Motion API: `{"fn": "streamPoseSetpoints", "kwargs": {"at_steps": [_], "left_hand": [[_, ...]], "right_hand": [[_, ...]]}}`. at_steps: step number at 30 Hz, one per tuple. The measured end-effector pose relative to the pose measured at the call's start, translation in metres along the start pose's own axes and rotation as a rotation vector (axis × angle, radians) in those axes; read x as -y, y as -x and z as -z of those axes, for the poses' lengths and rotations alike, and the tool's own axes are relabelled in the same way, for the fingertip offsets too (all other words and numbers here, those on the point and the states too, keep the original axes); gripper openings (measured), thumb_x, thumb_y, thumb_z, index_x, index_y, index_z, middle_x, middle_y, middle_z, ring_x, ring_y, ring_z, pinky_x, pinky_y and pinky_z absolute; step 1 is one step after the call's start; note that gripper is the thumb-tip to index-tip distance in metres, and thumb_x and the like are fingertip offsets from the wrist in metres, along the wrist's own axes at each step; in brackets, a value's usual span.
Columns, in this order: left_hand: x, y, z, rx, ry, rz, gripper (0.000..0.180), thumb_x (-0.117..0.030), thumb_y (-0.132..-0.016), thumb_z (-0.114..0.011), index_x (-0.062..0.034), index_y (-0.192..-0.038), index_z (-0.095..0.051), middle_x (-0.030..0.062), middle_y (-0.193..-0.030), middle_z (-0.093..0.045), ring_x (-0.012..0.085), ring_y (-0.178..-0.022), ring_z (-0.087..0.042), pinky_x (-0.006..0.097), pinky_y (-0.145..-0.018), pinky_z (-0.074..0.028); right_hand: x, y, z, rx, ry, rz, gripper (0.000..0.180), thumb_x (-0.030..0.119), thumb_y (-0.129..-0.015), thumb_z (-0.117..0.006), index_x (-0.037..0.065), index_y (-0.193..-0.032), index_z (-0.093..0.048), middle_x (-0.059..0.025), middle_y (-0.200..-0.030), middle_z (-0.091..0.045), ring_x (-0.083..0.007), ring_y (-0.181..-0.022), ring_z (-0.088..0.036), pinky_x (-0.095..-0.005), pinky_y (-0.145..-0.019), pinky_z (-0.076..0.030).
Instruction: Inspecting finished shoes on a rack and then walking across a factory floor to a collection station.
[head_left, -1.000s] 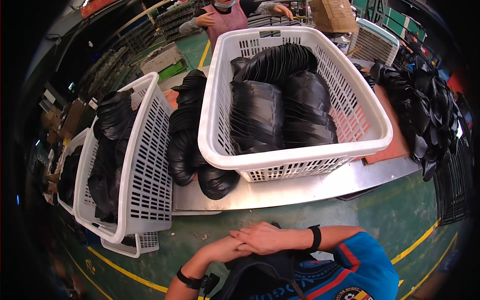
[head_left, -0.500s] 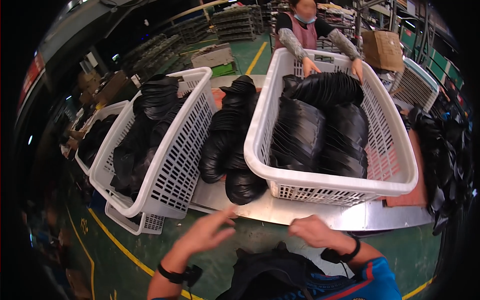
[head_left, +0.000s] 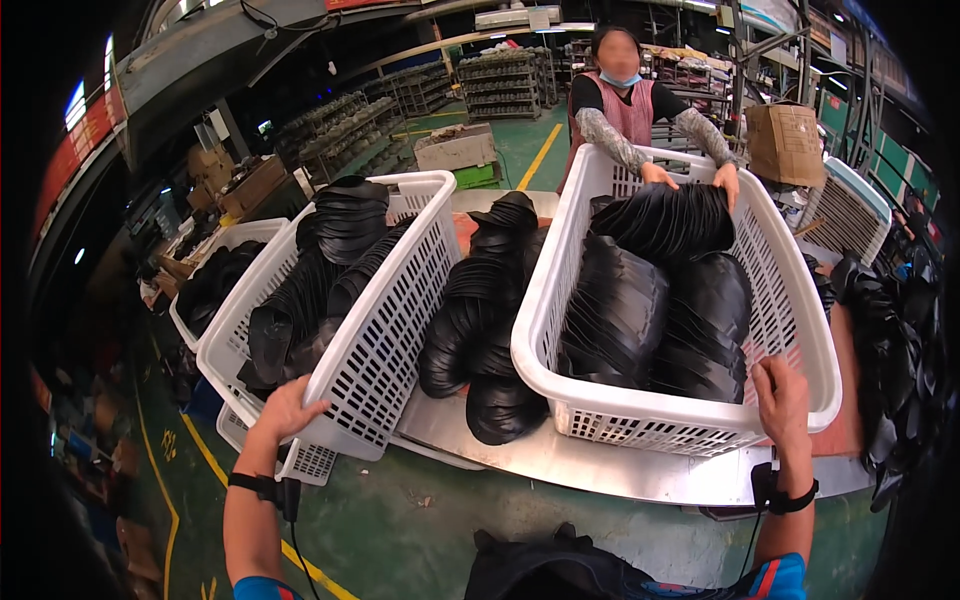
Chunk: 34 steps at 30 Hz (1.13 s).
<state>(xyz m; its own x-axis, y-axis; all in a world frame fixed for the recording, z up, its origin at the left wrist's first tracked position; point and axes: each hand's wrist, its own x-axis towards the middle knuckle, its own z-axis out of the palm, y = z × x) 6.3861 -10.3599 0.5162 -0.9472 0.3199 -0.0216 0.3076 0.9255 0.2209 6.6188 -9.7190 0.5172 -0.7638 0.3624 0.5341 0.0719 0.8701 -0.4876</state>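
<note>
My left hand point(head_left: 290, 410) is closed over the near rim of the left white plastic basket point(head_left: 385, 320), its thumb pointing right. My right hand point(head_left: 783, 398) is curled on the near rim of the right white basket point(head_left: 640, 405), toward its right corner. Bundles of thin, black, curved pieces point(head_left: 618, 310) lie fanned in rows inside the right basket. More black pieces point(head_left: 345, 220) fill the left one. Between the two baskets, loose stacks of the same black pieces point(head_left: 460, 320) rest on the table. A black strap circles each of my wrists.
Across the table point(head_left: 540, 465), a co-worker point(head_left: 625, 115) has both hands on the far black bundle in the right basket. Another white basket point(head_left: 255, 232) stands at far left. Black pieces point(head_left: 895, 370) hang at the right. A cardboard box point(head_left: 785, 145) is behind.
My hands have spread apart from in front of the table. The left has gone left onto the left basket's rim, the right up and right onto the right basket's rim. The view has tilted up.
</note>
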Motion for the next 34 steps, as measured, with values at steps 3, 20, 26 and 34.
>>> {"fn": "streamPoseSetpoints", "kwargs": {"at_steps": [3, 20, 26, 34], "left_hand": [[-0.009, -0.001, -0.011, -0.041, -0.010, 0.159, 0.054, -0.036, -0.074, -0.072, -0.0028, -0.112, -0.053, 0.0247, -0.097, -0.064, 0.0402, -0.093, -0.061, 0.043, -0.081, -0.047], [-0.014, 0.006, -0.005, -0.085, -0.004, 0.255, 0.048, -0.036, -0.071, -0.070, -0.0015, -0.102, -0.057, 0.0247, -0.092, -0.064, 0.0392, -0.090, -0.062, 0.043, -0.079, -0.049], [-0.013, 0.004, -0.002, -0.075, -0.023, 0.249, 0.049, -0.037, -0.073, -0.069, -0.0020, -0.105, -0.057, 0.0244, -0.092, -0.065, 0.0385, -0.091, -0.062, 0.043, -0.080, -0.048], [-0.011, 0.002, -0.002, -0.042, 0.004, 0.252, 0.049, -0.037, -0.074, -0.068, -0.0034, -0.108, -0.056, 0.0236, -0.094, -0.065, 0.0380, -0.093, -0.062, 0.043, -0.082, -0.048]], "right_hand": [[-0.006, 0.004, -0.014, 0.031, 0.056, -0.009, 0.016, 0.013, -0.086, -0.059, -0.001, -0.079, -0.057, -0.0171, -0.059, -0.053, -0.0329, -0.053, -0.055, -0.0373, -0.052, -0.041], [-0.001, 0.006, -0.024, -0.012, 0.165, 0.004, 0.013, 0.010, -0.085, -0.058, -0.002, -0.079, -0.056, -0.0191, -0.064, -0.055, -0.0348, -0.056, -0.055, -0.0396, -0.054, -0.041], [-0.001, 0.005, -0.024, -0.006, 0.161, -0.020, 0.013, 0.009, -0.084, -0.058, -0.001, -0.078, -0.055, -0.0194, -0.062, -0.054, -0.0348, -0.054, -0.054, -0.0401, -0.052, -0.040], [0.003, 0.003, -0.025, -0.044, 0.152, 0.008, 0.012, 0.010, -0.084, -0.059, -0.001, -0.079, -0.056, -0.0189, -0.061, -0.055, -0.0339, -0.053, -0.055, -0.0404, -0.052, -0.041]]}}
